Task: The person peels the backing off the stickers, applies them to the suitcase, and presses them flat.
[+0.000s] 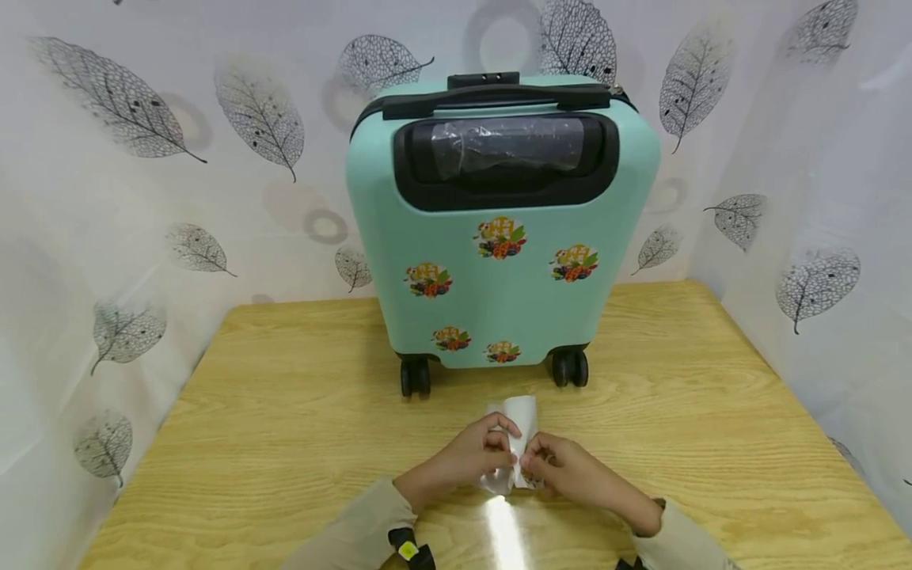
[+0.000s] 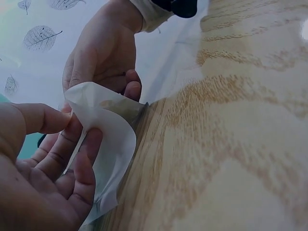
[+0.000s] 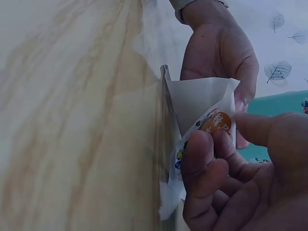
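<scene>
A sheet of white sticker backing paper stands curled between both hands just in front of the suitcase. My left hand pinches its left side between thumb and fingers, beside some clear plastic film. From the right, my right hand pinches the paper's edge with thumb and forefinger. In the right wrist view, a colourful fruit sticker with an orange top shows on the bent paper by the right fingertips. Whether its edge is lifted off the backing, I cannot tell.
A mint-green suitcase stands upright on the wooden table, on black wheels. Several matching fruit stickers are on its front. Behind and at the sides hangs a pale cloth with a leaf print.
</scene>
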### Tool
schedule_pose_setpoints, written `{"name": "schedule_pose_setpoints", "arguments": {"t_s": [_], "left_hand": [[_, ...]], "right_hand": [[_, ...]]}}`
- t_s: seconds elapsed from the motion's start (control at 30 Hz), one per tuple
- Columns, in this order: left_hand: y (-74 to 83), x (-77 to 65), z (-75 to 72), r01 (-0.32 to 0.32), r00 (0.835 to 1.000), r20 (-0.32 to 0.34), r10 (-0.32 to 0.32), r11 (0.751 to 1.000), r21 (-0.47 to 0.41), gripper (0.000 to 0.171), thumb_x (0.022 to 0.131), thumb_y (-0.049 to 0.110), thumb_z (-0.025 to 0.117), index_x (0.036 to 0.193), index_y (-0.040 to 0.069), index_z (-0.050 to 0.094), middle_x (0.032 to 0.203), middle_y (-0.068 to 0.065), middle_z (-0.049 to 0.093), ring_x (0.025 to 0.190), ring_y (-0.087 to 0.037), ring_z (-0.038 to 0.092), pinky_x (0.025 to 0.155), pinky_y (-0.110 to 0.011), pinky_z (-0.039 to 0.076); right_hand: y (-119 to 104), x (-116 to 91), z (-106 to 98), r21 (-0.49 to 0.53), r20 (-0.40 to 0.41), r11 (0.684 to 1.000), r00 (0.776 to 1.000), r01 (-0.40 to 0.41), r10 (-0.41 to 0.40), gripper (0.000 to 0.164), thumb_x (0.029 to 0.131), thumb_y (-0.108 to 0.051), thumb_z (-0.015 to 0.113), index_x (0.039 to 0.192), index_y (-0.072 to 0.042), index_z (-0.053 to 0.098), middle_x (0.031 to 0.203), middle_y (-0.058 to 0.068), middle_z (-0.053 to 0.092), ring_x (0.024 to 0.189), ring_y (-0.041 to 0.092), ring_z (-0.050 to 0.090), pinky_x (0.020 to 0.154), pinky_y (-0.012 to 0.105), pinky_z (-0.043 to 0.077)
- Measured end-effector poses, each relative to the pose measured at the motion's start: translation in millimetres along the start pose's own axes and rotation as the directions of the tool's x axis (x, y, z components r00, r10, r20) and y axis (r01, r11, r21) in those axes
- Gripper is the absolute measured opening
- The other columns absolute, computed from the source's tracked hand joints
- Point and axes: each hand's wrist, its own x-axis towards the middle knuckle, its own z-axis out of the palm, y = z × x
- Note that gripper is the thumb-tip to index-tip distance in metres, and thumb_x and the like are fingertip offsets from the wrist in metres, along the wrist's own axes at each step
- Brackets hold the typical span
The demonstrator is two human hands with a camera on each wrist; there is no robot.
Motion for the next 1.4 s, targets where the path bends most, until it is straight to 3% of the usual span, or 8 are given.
{"name": "schedule_pose_setpoints", "arguments": {"t_s": [0.57, 1.03, 1.17, 1.4], "left_hand": [[-3.4, 0.0, -2.3, -0.042, 0.998, 0.037, 0.042, 0.999, 0.019, 0.025, 0.089, -0.002, 0.058, 0.112, 0.006, 0.052, 0.074, 0.002, 0.058, 0.057, -0.010, 0.041, 0.051, -0.021, 0.034], [-2.2, -2.9, -4.4, -0.033, 0.997, 0.068, 0.033, 0.999, -0.002, 0.026, 0.089, -0.001, 0.058, 0.114, 0.003, 0.050, 0.074, 0.003, 0.058, 0.061, -0.009, 0.045, 0.059, -0.022, 0.037], [-1.1, -2.8, -4.0, -0.040, 0.998, 0.054, 0.039, 0.999, 0.010, 0.026, 0.088, -0.002, 0.058, 0.113, 0.002, 0.051, 0.073, 0.003, 0.057, 0.059, -0.008, 0.042, 0.057, -0.021, 0.035], [-1.0, -0.5, -5.0, -0.020, 0.999, 0.030, 0.021, 1.000, -0.020, 0.025, 0.088, -0.003, 0.059, 0.112, 0.002, 0.052, 0.073, 0.004, 0.059, 0.066, -0.008, 0.050, 0.065, -0.022, 0.040]], "right_hand": [[-0.9, 1.3, -3.2, -0.002, 0.040, 1.000, 0.999, 0.003, -0.003, 0.023, 0.102, -0.021, 0.049, 0.098, 0.001, 0.055, 0.088, 0.006, 0.058, 0.067, 0.009, 0.056, 0.058, 0.024, 0.051], [1.2, 2.1, -4.5, 0.024, 0.092, 0.999, 0.995, 0.026, -0.029, 0.023, 0.103, -0.018, 0.046, 0.099, 0.003, 0.054, 0.083, 0.006, 0.058, 0.063, 0.009, 0.056, 0.055, 0.022, 0.048], [1.4, 2.8, -5.5, 0.020, 0.095, 0.999, 0.995, 0.036, -0.037, 0.021, 0.102, -0.016, 0.045, 0.098, 0.003, 0.054, 0.082, 0.006, 0.057, 0.063, 0.009, 0.056, 0.055, 0.021, 0.047], [1.0, 4.3, -8.7, 0.009, 0.090, 0.999, 0.995, 0.035, -0.036, 0.020, 0.102, -0.014, 0.044, 0.099, 0.003, 0.055, 0.083, 0.005, 0.057, 0.062, 0.009, 0.056, 0.052, 0.021, 0.046]]}}
